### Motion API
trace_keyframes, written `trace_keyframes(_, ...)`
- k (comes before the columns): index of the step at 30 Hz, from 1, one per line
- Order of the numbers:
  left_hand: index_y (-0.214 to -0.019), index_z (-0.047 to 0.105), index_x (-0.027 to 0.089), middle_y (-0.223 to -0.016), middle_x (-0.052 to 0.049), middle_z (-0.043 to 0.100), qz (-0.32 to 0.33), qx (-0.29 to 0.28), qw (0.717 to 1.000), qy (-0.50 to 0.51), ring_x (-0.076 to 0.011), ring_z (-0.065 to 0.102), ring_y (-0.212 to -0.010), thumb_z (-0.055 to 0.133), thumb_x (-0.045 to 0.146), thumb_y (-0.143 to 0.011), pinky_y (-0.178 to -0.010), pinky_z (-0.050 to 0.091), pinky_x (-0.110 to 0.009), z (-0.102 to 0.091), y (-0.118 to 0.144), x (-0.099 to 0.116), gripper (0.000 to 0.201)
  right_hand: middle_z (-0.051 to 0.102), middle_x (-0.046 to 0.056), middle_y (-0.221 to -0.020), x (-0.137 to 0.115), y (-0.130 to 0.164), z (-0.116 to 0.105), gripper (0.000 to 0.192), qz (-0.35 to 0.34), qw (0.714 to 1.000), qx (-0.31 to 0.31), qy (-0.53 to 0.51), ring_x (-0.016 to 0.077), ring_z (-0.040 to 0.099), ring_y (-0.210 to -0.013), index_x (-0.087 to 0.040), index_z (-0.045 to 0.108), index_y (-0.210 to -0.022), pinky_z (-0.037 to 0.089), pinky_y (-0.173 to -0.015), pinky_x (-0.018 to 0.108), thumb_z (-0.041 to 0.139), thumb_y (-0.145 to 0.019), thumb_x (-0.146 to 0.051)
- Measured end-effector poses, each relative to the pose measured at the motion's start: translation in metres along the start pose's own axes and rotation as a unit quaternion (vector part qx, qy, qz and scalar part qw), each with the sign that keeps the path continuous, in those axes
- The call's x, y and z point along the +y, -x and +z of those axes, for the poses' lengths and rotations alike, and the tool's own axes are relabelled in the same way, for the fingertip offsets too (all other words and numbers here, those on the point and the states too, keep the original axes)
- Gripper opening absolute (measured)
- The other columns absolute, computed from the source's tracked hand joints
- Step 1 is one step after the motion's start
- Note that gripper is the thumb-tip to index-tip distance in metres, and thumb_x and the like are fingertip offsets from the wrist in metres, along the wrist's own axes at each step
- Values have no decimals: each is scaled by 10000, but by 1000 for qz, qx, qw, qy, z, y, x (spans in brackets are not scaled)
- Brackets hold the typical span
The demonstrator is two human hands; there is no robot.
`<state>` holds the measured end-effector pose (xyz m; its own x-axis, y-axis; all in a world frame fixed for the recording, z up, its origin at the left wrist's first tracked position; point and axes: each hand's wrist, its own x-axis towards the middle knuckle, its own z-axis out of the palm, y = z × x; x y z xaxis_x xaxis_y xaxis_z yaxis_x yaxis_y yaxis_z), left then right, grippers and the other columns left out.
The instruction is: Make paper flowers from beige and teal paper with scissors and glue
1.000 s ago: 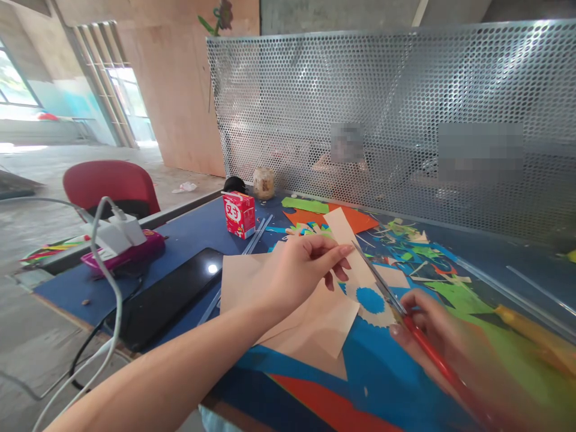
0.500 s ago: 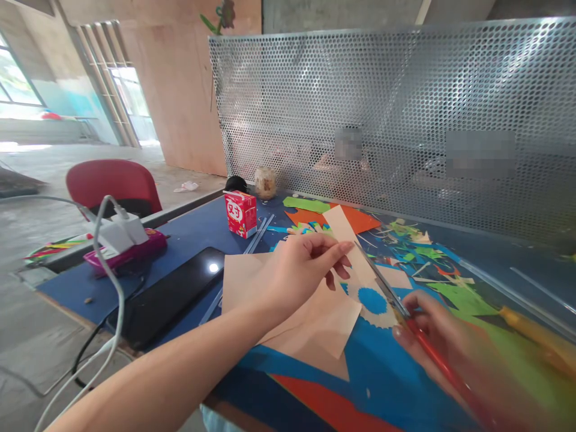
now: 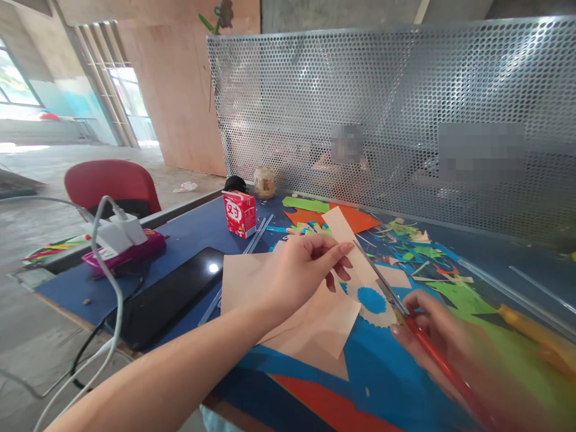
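Between thumb and fingers, my left hand [image 3: 310, 258] pinches a pale peach paper strip [image 3: 344, 231]. My right hand [image 3: 441, 342] is closed around scissors with red handles [image 3: 432, 348]; it is partly blurred. The blades point up and left, and their tips lie against the strip close to my left fingertips. Below the hands rest pale peach paper sheets [image 3: 310, 327] and a blue sheet [image 3: 391, 372]. Near the scissors lies a peach paper ring [image 3: 382, 318] with a jagged edge, blue showing through its middle.
A black phone [image 3: 171, 294] with its light on lies left, beside a purple power strip [image 3: 121, 252] with white plugs and cables. A red box [image 3: 240, 214] and a jar [image 3: 265, 183] stand behind. Coloured scraps [image 3: 418, 249] cover the back right, before a perforated metal screen [image 3: 382, 90].
Almost nothing differs. The view has shifted very slightly, while both hands, the strip and the scissors keep nearly the same places.
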<state>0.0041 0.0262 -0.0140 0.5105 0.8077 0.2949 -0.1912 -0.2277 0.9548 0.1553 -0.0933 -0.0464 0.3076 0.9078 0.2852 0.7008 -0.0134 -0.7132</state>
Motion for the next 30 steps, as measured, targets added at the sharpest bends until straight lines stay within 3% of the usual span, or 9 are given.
trace_keyframes(17,-613,582,122,-592,-17,599,-5,-24,1000,-1,-82,581,-493,583,329,-800,-384,456,-161,1,0,-1,280,340,-92,-468,2,-1,-1,350,6,1000,-10,-5,109,292,-377,-258,399,-722,247,-377,210,492,-745,-595)
trace_keyframes(30,-596,589,114,-587,-18,601,-30,-47,998,26,-76,572,-481,638,361,-752,-373,443,-156,4,2,0,296,372,-88,-464,2,-3,-3,395,58,996,-25,-61,113,315,-400,-250,436,-706,249,-404,223,581,-660,-615)
